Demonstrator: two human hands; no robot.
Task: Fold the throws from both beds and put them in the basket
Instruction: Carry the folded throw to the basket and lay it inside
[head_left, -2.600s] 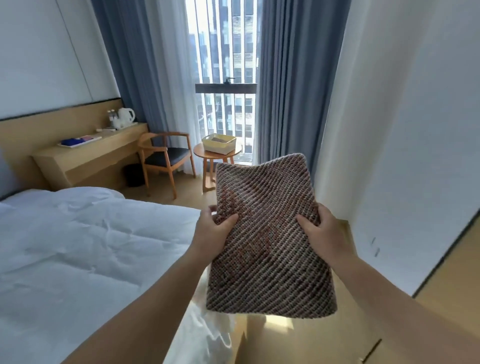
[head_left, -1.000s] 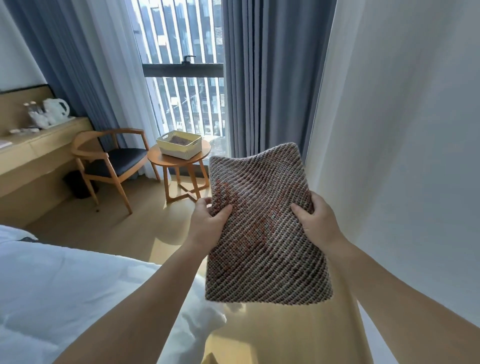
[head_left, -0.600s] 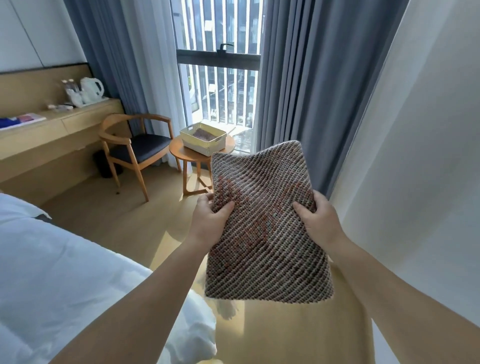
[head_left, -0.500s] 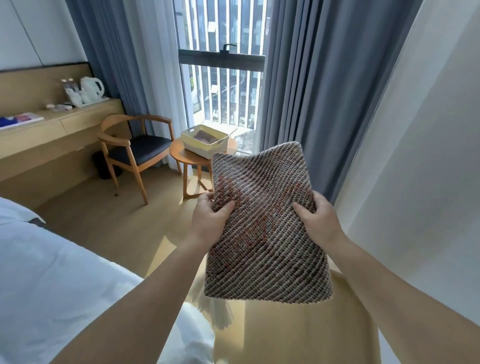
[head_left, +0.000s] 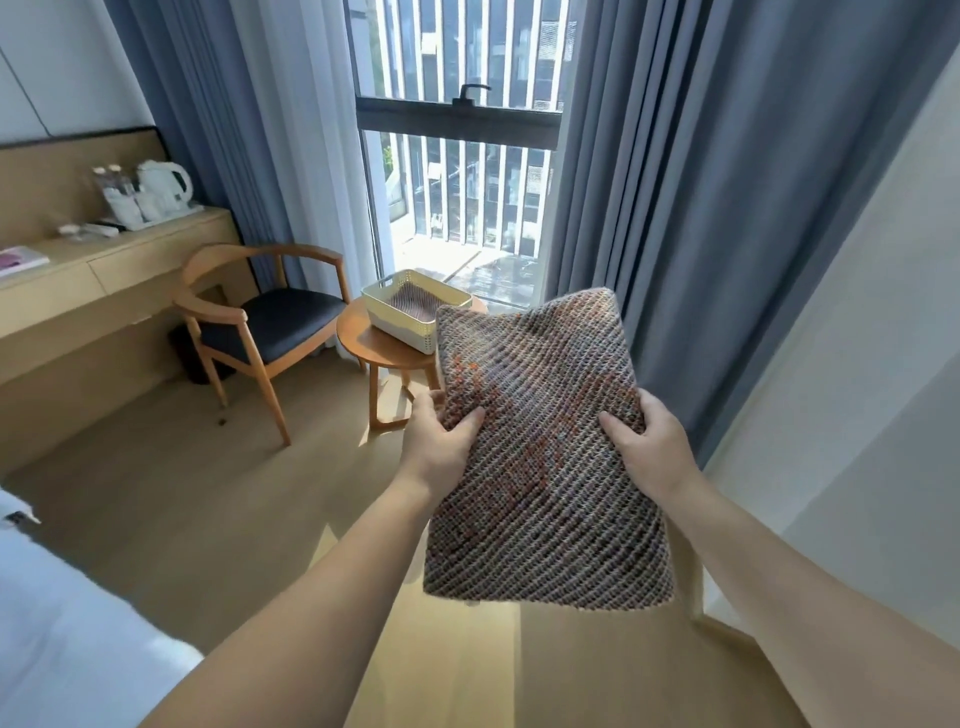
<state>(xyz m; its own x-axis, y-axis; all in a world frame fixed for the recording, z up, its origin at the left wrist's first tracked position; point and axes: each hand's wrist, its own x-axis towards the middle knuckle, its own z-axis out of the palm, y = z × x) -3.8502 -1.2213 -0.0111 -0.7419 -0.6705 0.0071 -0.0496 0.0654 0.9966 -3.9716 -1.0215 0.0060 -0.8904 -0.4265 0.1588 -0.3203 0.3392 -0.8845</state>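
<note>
I held the folded throw (head_left: 545, 467) in the air before me, flat and tilted, its near edge hanging free and its rounded far edge up at twelve o'clock. My left hand (head_left: 441, 449) pinched its nine o'clock edge, thumb on top and fingers curled beneath. My right hand (head_left: 652, 447) gripped the three o'clock edge the same way. At eleven o'clock from the throw the basket (head_left: 400, 326) sat on the round table (head_left: 366, 347), its near corner hidden behind the throw's far-left corner. A second throw (head_left: 415, 304) lay inside it. A wooden chair (head_left: 260, 322) stood just beside the table at nine o'clock. Bare floor (head_left: 208, 499) lay open between me and the table. The bed (head_left: 62, 634) edged in at seven o'clock, the grey curtain (head_left: 701, 208) hung at one o'clock, and the white wall (head_left: 862, 374) closed in at three o'clock.
</note>
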